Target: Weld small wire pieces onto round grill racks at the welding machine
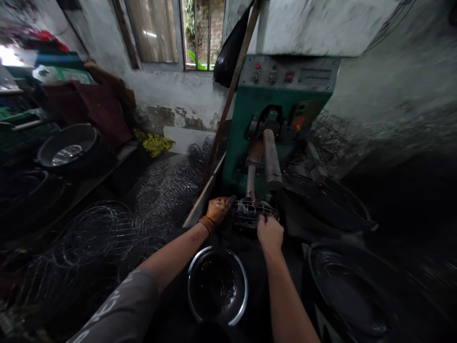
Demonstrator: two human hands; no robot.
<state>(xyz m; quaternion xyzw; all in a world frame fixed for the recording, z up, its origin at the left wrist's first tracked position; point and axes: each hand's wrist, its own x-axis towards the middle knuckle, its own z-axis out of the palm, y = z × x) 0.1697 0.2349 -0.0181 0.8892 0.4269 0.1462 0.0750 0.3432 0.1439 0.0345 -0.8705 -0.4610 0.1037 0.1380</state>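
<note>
My left hand (pixel 217 212), in an orange-brown glove, is closed at the left edge of a round wire basket (pixel 246 220). Its fingertips look dark, and part of their grip is hidden. My bare right hand (pixel 270 232) pinches the basket's near right side. The basket sits tilted under the lower arm (pixel 251 181) of a green spot welder (pixel 235 157). Above and to the right, a thick cylindrical arm (pixel 272 159) juts out of the machine. In front of me, between my forearms, stands a round container with a shiny rim (pixel 244 281).
Tangled wire rings (pixel 96 233) are heaped on the left floor. A wooden board (pixel 205 190) stands beside the machine. Dark tubs (pixel 310 267) stand at the right, and a black basin (pixel 94 138) at the left. A yellow cloth (pixel 155 143) lies near the wall.
</note>
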